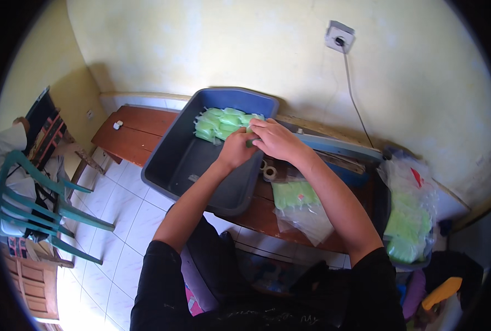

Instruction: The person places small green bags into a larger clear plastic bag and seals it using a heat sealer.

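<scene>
My left hand [238, 149] and my right hand [277, 140] meet over the right side of a dark grey plastic tub [154, 176]. Their fingers are bent together around a small green-filled plastic packet [250, 143], mostly hidden by the fingers. Several similar green packets [218, 122] are piled at the tub's far end, close behind my hands. The near part of the tub shows its bare bottom, with a small pale scrap [193, 178] on it. Below my right forearm, a clear plastic bag of green packets [297, 194] lies flat on the brown wooden bench [133, 131].
Tape rolls [270, 173] sit beside the tub. A long pale-blue bar [340, 145] lies along the wall, below a socket [339, 38] with a plugged-in cord [350, 82]. More bagged green packets [408, 219] fill a dark container at right. A green plastic chair [26, 202] stands left.
</scene>
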